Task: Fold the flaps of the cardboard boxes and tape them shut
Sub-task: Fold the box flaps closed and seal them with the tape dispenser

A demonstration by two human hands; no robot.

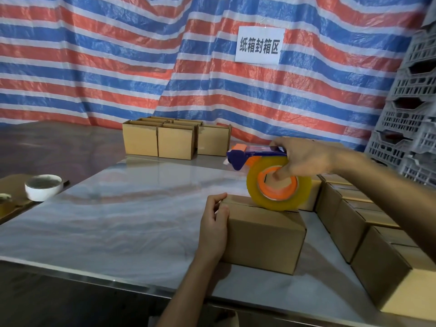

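**Head view: tape dispenser set on a closed box**

Head camera looks down on a pale, glossy desk (132, 223) backed by a red, white and blue striped tarp (118, 62) that carries a white paper sign (259, 44).

A cardboard box (262, 237) stands on the desk near its front edge, flaps folded flat. The left hand (213, 228) presses against the box's left end, palm on the side wall, fingers curled over the top corner; it steadies the box rather than closing around it.

The right hand (306, 159) is wrapped around the blue handle of a tape dispenser (271, 175), with one finger poked into the orange hub of the yellowish tape roll. The roll's lower edge rests on the top of the box, toward its far right side, and the dispenser's blue and orange head points left, raised above the desk.

More closed boxes (368, 232) run in a row along the right side of the desk, just beside the one being worked on. A cluster of open boxes (174, 140) stands at the far end of the desk, well apart. A white roll of tape (43, 187) lies off to the left. Grey plastic crates (410, 109) are stacked at the right edge.
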